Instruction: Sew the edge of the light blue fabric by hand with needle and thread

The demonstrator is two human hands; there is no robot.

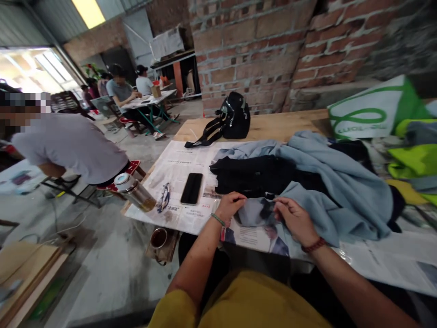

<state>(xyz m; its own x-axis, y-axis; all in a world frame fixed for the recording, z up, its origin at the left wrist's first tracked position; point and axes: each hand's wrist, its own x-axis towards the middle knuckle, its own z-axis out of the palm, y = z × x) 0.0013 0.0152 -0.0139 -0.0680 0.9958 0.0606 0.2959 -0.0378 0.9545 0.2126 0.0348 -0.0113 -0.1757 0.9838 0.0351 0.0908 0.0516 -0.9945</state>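
Between my two hands a small piece of grey fabric (251, 213) with a dark patch is stretched out just above the table's near edge. My left hand (228, 208) pinches its left corner. On the other side, the fingertips of my right hand (296, 219) close on its right edge. Right behind it lies a folded black garment (252, 171). A large light blue-grey cloth (324, 168) is heaped around and over the black one, close to my right hand. Newspaper sheets (184, 159) cover the tabletop under everything.
Left on the table are a phone (191, 188), glasses (164, 198) and a tea bottle (135, 192). A black bag (235, 116) stands at the back, a green-white bag (372, 109) at right. A mug (159, 238) sits low at left; a co-worker (73, 143) sits nearby.
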